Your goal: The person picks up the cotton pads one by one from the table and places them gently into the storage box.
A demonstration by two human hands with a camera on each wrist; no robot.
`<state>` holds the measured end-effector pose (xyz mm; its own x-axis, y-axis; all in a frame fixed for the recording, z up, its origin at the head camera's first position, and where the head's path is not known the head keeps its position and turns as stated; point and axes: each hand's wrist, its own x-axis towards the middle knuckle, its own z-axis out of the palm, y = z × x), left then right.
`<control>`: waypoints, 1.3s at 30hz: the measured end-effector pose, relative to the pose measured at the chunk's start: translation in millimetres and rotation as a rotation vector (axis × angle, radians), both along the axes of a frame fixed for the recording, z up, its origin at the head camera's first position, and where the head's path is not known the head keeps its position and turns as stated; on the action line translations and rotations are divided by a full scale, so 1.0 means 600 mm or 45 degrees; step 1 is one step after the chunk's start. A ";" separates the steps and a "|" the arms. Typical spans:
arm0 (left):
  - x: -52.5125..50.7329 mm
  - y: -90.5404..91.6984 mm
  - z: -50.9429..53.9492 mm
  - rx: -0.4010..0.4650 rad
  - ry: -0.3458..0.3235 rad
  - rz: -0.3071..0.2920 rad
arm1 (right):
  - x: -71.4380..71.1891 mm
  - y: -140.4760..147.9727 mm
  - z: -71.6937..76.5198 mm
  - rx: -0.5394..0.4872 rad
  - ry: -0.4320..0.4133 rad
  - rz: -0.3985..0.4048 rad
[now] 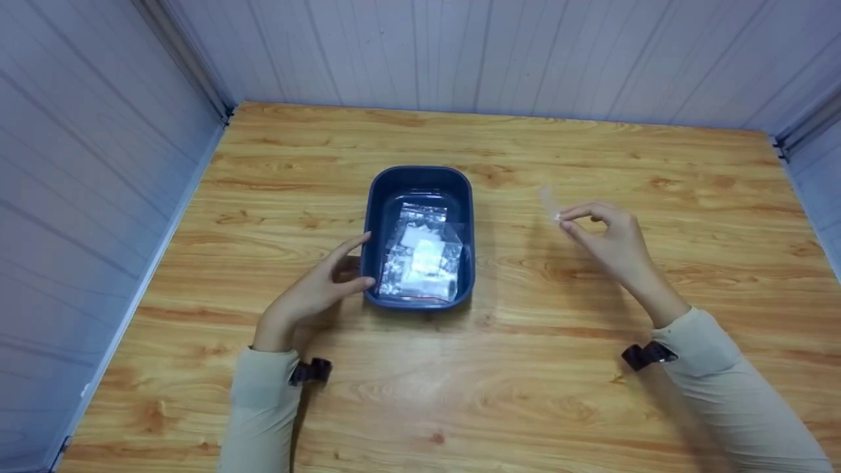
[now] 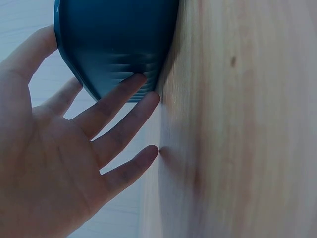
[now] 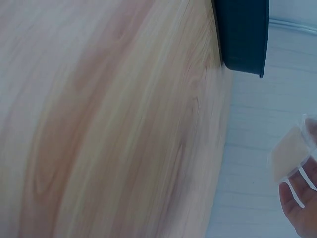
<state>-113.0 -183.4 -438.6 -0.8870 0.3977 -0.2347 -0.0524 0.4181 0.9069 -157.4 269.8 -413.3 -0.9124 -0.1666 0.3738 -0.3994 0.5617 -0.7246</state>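
Note:
A dark blue plastic bin [image 1: 472, 263] stands on the table with several clear zip bags [image 1: 424, 276] lying in it. My left hand [image 1: 307, 290] touches the bin's left side, its thumb and index finger at the rim. In the left wrist view that hand's fingers [image 2: 121, 136] are spread along the outer wall. To the right of the bin, my right hand [image 1: 614, 243] pinches a small clear plastic bag [image 1: 549, 202] between thumb and index finger, above the table. The right wrist view shows this bag [image 3: 290, 153] more plainly; its contents cannot be made out.
The wood-patterned table [image 1: 433, 394] runs back to a pale panel wall [image 1: 460, 52]. Another panel wall [image 1: 85, 164] borders it on the left, and part of one shows at the far right. Each wrist carries a dark strapped device [image 1: 312, 370].

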 end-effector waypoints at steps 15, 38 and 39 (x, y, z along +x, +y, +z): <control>0.000 0.000 -0.002 0.032 0.012 -0.005 | 0.022 -0.059 0.007 -0.045 0.010 0.154; 0.000 0.000 -0.001 0.047 0.007 -0.001 | 0.030 -0.139 0.000 -0.148 0.128 0.375; 0.000 0.000 -0.002 0.053 0.007 -0.003 | 0.030 -0.142 0.001 -0.154 0.131 0.381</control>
